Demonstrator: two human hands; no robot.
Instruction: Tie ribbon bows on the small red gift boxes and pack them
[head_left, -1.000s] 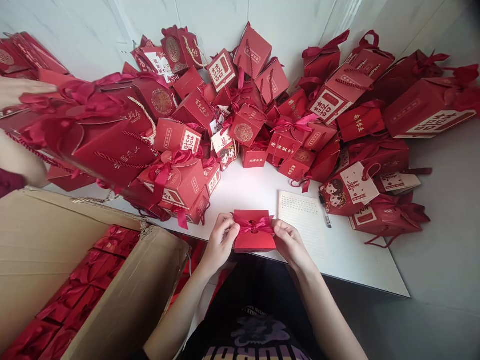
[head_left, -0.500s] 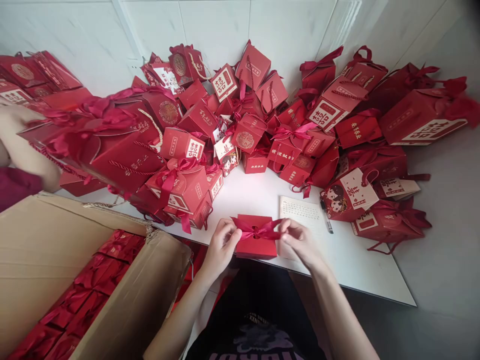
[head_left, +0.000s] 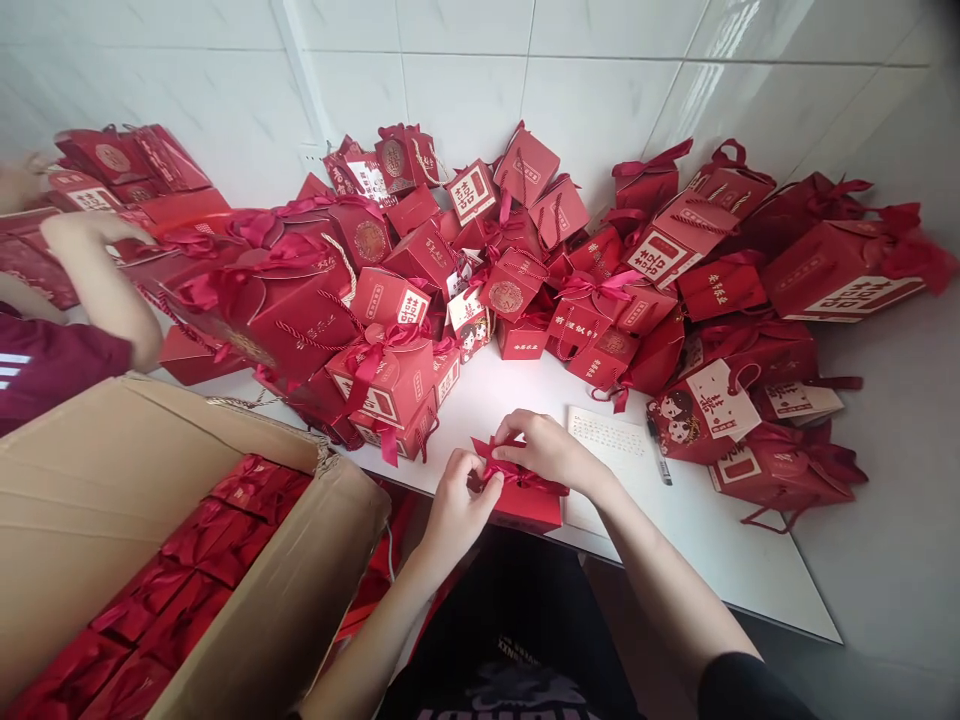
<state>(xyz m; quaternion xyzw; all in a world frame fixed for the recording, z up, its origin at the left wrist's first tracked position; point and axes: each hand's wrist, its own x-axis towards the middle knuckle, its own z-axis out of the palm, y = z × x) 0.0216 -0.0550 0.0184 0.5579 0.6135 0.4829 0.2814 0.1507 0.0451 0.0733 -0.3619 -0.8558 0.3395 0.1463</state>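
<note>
In front of me a red gift box [head_left: 529, 507] sits at the near edge of the white table [head_left: 712, 560]. A dark red ribbon [head_left: 551, 484] is tied in a bow across its top. My left hand [head_left: 461, 492] pinches the ribbon's left loop with thumb and forefinger. Reaching over the box, my right hand [head_left: 540, 447] has its fingertips closed on the same left side of the ribbon, close to the left fingers. The bow's knot is partly hidden behind my hands.
A heap of red gift boxes [head_left: 379, 385] lines the back of the table. A written notebook [head_left: 607, 440] and a black marker [head_left: 663, 462] lie to the right. At left, an open carton [head_left: 262, 600] holds several red boxes. Another person's arm [head_left: 112, 270] reaches among boxes at far left.
My right hand has moved from the bow's right end across to its left side, joining my left hand. The view has shifted, and the other person's arm shows more fully.
</note>
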